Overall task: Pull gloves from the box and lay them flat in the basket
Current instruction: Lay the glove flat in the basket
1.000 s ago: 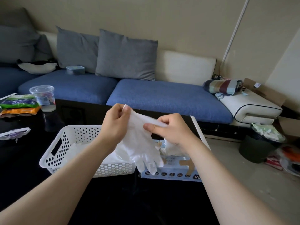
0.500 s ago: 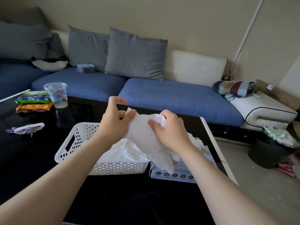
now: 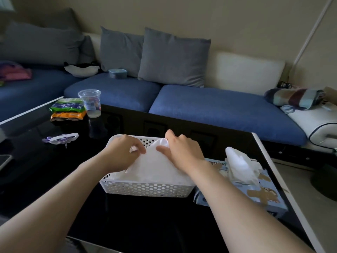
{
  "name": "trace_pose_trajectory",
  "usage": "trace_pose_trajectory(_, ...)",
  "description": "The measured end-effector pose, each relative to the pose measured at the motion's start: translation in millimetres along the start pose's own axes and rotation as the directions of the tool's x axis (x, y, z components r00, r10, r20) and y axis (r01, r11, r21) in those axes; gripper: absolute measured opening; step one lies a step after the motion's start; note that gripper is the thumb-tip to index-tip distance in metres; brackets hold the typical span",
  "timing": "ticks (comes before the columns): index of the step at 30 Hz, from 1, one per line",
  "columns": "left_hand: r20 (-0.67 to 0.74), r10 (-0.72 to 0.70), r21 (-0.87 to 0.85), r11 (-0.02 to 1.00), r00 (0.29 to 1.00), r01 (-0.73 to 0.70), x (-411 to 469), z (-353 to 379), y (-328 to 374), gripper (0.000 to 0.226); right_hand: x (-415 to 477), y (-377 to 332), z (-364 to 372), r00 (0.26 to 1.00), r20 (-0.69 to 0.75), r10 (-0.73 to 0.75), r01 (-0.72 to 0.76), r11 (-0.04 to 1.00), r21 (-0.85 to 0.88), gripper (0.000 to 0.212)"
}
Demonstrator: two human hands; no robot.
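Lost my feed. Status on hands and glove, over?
Left hand, right hand both pinch glove. Glove draped into basket, not yet flat. Nothing blocking.

Left hand (image 3: 121, 154) and right hand (image 3: 182, 150) extended, fingers (image 3: 139, 147) pinching.

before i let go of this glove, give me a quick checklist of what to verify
1. Glove over the basket: ok. The white glove is spread over the perforated white basket.
2. Grip: ok. The left hand and the right hand each pinch the glove near its far edge.
3. Lying flat: not ok. The glove is bunched at the right hand's fingers.
4. Layer beneath: cannot tell. The glove and the hands hide what lies under it.
5. Next glove: ok. It sticks up out of the glove box, right of the basket.
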State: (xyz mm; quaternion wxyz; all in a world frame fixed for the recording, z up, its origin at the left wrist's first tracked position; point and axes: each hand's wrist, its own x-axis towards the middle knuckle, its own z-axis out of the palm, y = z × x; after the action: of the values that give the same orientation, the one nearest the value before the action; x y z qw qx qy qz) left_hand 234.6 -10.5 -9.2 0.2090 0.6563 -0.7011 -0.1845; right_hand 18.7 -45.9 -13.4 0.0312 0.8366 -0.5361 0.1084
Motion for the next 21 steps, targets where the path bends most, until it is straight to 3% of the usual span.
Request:
trace_pose_trajectory(3,0.084,-0.058,-0.028,0.998,0.995,0.061,2,0,-12,0.013,9,-13,9,0.998,0.049,-0.027,0.027,1.0,0.008,0.045)
trace_pose_trajectory(7,0.107,-0.071,0.245,0.969,0.992,0.043,7,4,-19,0.028,15,-23,17,0.998,0.058,-0.015,0.02,0.996,-0.092,0.043)
trace_pose_trajectory(11,0.183,-0.148,0.366,0.928,0.972,0.072,9,8,-24,0.046,13,-23,16,1.0,-0.006,0.002,-0.003,0.965,-0.263,0.014)
trace_pose_trajectory(14,0.187,-0.135,0.44,0.897,0.973,0.04,8,7,-19,0.056,14,-22,11,0.996,0.006,-0.092,0.091,0.965,-0.248,0.032)
trace_pose_trajectory(16,0.171,-0.07,0.529,0.848,0.983,-0.031,6,6,-10,0.058,13,-22,4,0.977,0.138,-0.163,0.176,0.98,-0.092,0.037)
trace_pose_trajectory(18,0.186,0.015,0.593,0.796,0.982,-0.125,6,8,-4,0.062,8,-24,-2,0.933,0.33,-0.145,0.133,0.989,0.061,0.041)
trace_pose_trajectory(21,0.299,-0.02,0.488,0.862,0.954,-0.135,6,13,4,0.054,1,-20,-16,0.818,0.571,-0.063,0.009,0.995,0.098,0.072)
